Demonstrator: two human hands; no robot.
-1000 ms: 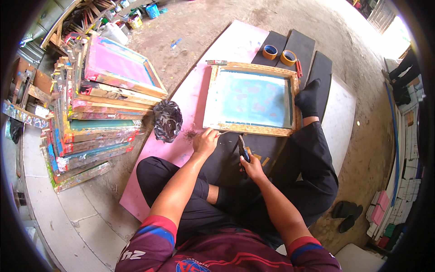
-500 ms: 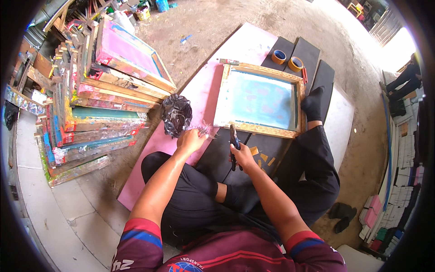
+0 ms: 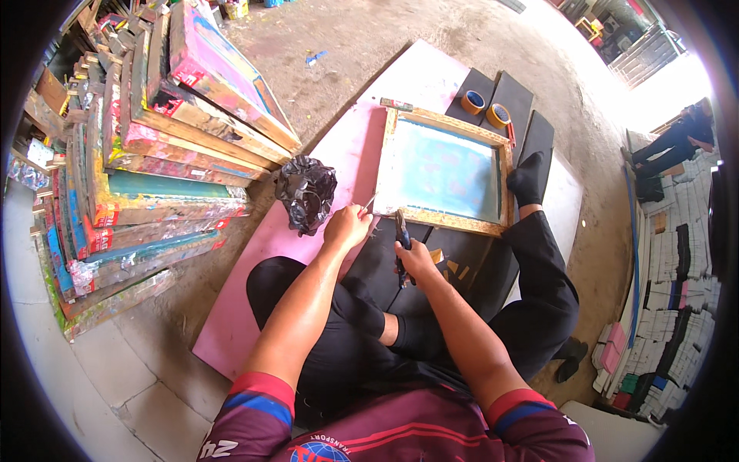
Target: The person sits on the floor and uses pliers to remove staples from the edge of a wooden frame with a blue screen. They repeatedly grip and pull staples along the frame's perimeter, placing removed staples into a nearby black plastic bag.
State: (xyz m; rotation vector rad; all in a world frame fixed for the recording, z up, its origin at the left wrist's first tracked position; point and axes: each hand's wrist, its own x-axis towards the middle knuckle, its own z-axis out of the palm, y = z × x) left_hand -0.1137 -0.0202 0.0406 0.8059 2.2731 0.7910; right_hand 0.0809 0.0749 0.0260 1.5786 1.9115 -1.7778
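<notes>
A wooden screen-printing frame (image 3: 454, 220) with blue-stained mesh (image 3: 439, 169) lies in front of me. My right hand (image 3: 416, 260) is wrapped round dark-handled pliers (image 3: 402, 231), whose jaws reach the frame's near edge. Close to the frame's near left corner, my left hand (image 3: 349, 228) is closed in a pinch. A thin, pale sliver (image 3: 369, 203) sticks out from its fingertips, too small to name. Just left of that hand sits an open, crumpled black plastic bag (image 3: 306, 192). My foot in a black sock (image 3: 528, 179) rests against the frame's right side.
Paint-stained frames (image 3: 165, 154) are stacked at left. Two tape rolls (image 3: 498, 115) and a red tool (image 3: 511, 135) lie beyond the frame on dark boards (image 3: 514, 96). Beneath is a pink board (image 3: 262, 285). Stacked pale material (image 3: 677, 308) and a person (image 3: 677, 142) are at right.
My left hand has moved right, from beside the black bag toward the frame's corner. The wispy shreds seen by its fingers no longer show. The right hand keeps the pliers near the frame's edge.
</notes>
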